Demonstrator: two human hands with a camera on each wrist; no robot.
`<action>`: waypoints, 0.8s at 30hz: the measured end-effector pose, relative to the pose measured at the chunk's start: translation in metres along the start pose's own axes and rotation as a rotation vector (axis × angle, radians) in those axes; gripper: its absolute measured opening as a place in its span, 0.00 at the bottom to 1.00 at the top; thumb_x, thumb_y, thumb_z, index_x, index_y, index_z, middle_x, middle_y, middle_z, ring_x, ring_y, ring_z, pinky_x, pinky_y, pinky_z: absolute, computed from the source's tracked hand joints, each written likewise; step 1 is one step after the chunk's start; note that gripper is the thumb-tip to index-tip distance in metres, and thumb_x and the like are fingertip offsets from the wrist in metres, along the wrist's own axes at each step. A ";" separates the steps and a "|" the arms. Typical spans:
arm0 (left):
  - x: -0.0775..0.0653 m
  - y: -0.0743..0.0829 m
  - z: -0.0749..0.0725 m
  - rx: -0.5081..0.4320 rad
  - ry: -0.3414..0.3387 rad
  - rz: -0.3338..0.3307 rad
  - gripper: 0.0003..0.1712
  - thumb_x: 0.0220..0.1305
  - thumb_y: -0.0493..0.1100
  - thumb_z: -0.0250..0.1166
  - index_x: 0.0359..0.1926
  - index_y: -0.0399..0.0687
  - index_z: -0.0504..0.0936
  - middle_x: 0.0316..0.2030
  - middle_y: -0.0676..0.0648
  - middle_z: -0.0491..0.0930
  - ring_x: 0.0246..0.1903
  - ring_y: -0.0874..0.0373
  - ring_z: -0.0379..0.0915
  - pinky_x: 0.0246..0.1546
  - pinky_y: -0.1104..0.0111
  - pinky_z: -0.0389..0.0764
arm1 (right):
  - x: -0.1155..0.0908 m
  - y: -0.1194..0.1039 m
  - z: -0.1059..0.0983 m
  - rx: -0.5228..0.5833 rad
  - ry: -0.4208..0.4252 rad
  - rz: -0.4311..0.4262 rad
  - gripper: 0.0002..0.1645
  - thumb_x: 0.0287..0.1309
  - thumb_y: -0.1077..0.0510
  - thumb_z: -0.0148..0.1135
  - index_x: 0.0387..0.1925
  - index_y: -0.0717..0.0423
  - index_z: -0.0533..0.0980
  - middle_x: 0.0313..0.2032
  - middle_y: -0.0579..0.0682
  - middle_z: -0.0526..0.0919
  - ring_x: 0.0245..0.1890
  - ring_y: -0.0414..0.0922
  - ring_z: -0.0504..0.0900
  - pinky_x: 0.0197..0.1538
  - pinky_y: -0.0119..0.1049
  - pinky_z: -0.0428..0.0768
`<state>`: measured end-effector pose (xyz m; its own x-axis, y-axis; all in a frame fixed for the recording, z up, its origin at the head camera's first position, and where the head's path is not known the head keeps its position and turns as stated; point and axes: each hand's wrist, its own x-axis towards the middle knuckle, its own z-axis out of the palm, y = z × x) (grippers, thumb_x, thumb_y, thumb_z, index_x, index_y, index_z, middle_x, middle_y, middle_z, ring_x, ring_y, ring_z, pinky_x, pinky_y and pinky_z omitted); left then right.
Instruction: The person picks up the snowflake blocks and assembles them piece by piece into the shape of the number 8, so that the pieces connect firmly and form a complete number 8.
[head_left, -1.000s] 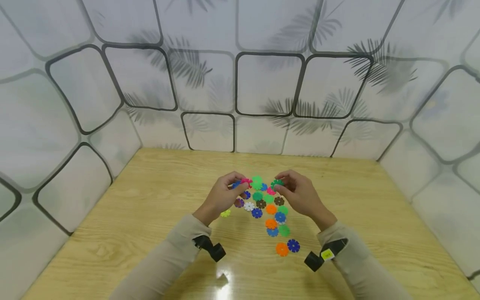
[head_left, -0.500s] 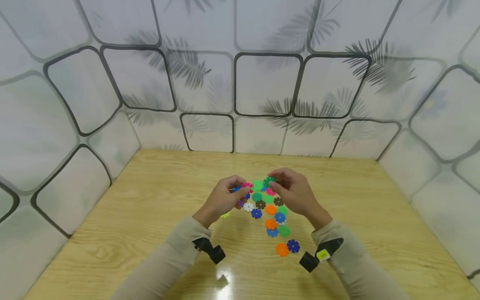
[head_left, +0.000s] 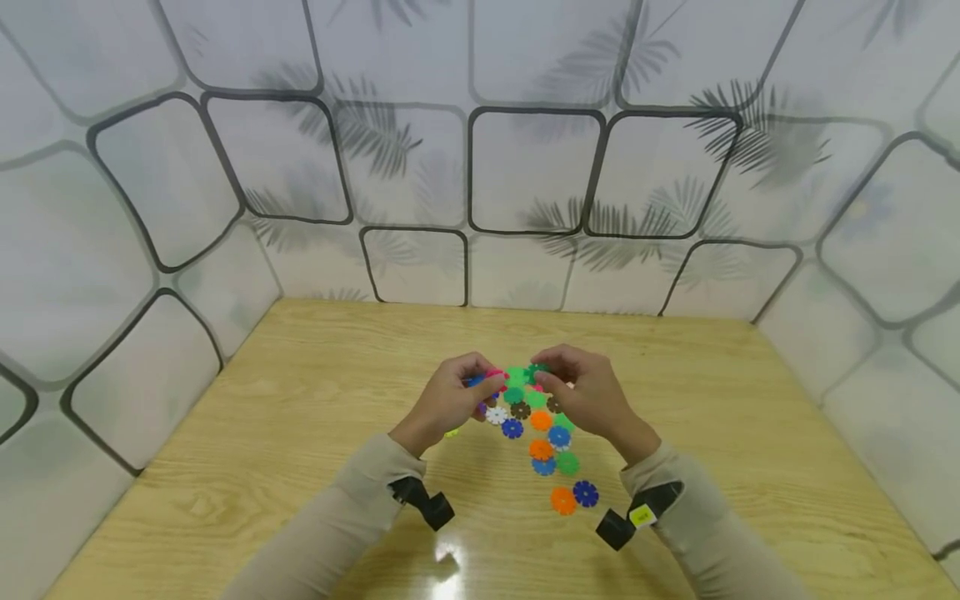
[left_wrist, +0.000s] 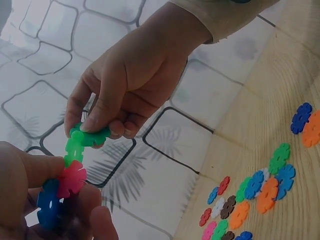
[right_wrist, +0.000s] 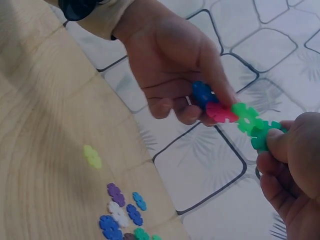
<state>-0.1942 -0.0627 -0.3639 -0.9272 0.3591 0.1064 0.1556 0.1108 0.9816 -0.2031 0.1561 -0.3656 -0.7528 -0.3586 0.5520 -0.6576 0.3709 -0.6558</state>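
Note:
Above the tabletop, my left hand pinches a short chain of notched plastic discs, a blue disc and a pink disc joined to a light green disc. The light green disc projects past the left fingertips. Thumb and fingers of my right hand pinch a dark green disc. Its edge meets the light green disc's edge; whether their slots interlock I cannot tell. Part of the blue disc is hidden by the left fingers.
Several loose discs lie beneath and nearer than the hands on the wooden table, among them an orange disc, a dark blue disc, a white disc and a yellow disc. Patterned cloth walls stand behind and at both sides.
My right hand has moved left with the dark green disc, bringing it from apart to against the light green disc. The left hand has stayed almost in place, still holding the chain.

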 end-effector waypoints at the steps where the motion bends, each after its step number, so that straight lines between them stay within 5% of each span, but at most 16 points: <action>1: 0.000 -0.001 0.001 0.001 0.001 0.006 0.10 0.70 0.41 0.60 0.38 0.36 0.78 0.29 0.45 0.78 0.27 0.55 0.74 0.27 0.65 0.81 | -0.001 0.000 0.002 -0.011 0.017 -0.009 0.07 0.60 0.70 0.63 0.40 0.61 0.80 0.25 0.48 0.82 0.17 0.40 0.76 0.20 0.34 0.78; 10: 0.000 -0.004 0.001 -0.010 0.009 -0.008 0.09 0.70 0.39 0.59 0.34 0.37 0.75 0.29 0.36 0.77 0.24 0.56 0.73 0.25 0.67 0.80 | -0.002 -0.007 0.014 -0.050 0.066 -0.024 0.09 0.56 0.74 0.63 0.38 0.62 0.79 0.21 0.45 0.79 0.18 0.38 0.74 0.22 0.33 0.76; 16: 0.001 -0.006 0.001 -0.001 0.024 -0.013 0.09 0.70 0.38 0.60 0.33 0.37 0.75 0.29 0.41 0.77 0.24 0.56 0.74 0.24 0.65 0.80 | -0.002 -0.006 0.018 -0.072 0.073 -0.015 0.09 0.56 0.73 0.64 0.38 0.62 0.79 0.22 0.46 0.81 0.19 0.38 0.75 0.24 0.34 0.78; 24: 0.003 -0.008 0.002 -0.015 0.036 -0.023 0.08 0.72 0.40 0.58 0.38 0.37 0.74 0.36 0.35 0.76 0.26 0.54 0.75 0.24 0.65 0.80 | -0.001 -0.002 0.015 0.039 0.063 0.081 0.13 0.64 0.72 0.54 0.49 0.66 0.79 0.30 0.54 0.84 0.26 0.43 0.82 0.27 0.36 0.81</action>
<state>-0.1972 -0.0609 -0.3722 -0.9422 0.3230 0.0889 0.1291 0.1050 0.9861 -0.2001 0.1429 -0.3724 -0.8048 -0.2737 0.5266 -0.5935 0.3623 -0.7187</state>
